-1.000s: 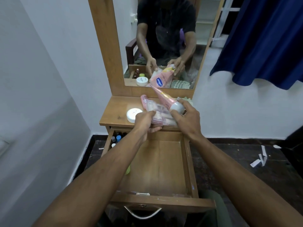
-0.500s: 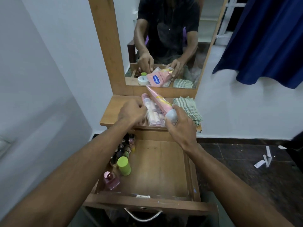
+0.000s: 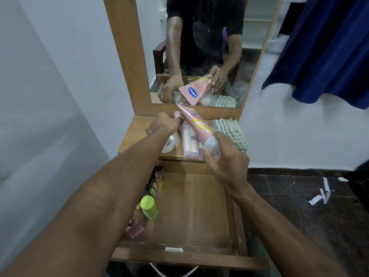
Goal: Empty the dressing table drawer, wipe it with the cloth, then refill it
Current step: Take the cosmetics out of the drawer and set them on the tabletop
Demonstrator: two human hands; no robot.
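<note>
The wooden drawer point(image 3: 199, 212) stands pulled out under the dressing table top point(image 3: 131, 140). Small bottles line its left side, among them a green-capped bottle point(image 3: 148, 206) and a pink perfume bottle point(image 3: 134, 227). On the top lies a clear pouch point(image 3: 190, 145) of pink items with a pink tube point(image 3: 196, 124) slanting over it. My right hand point(image 3: 226, 158) grips the tube at its white cap. My left hand point(image 3: 162, 126) curls round the pouch's far left end. A folded green-striped cloth point(image 3: 231, 130) lies to the right of the tube.
A white jar point(image 3: 169, 145) sits on the top under my left wrist. The mirror point(image 3: 199, 56) rises directly behind the top. A white wall runs along the left, a blue curtain point(image 3: 323, 50) hangs at the right, and paper scraps point(image 3: 319, 195) lie on the dark floor.
The pouch and tube came down from above the drawer onto the table top. My left hand slid from the pouch's near end to its far end. The view shifted, showing the drawer's left-side bottles.
</note>
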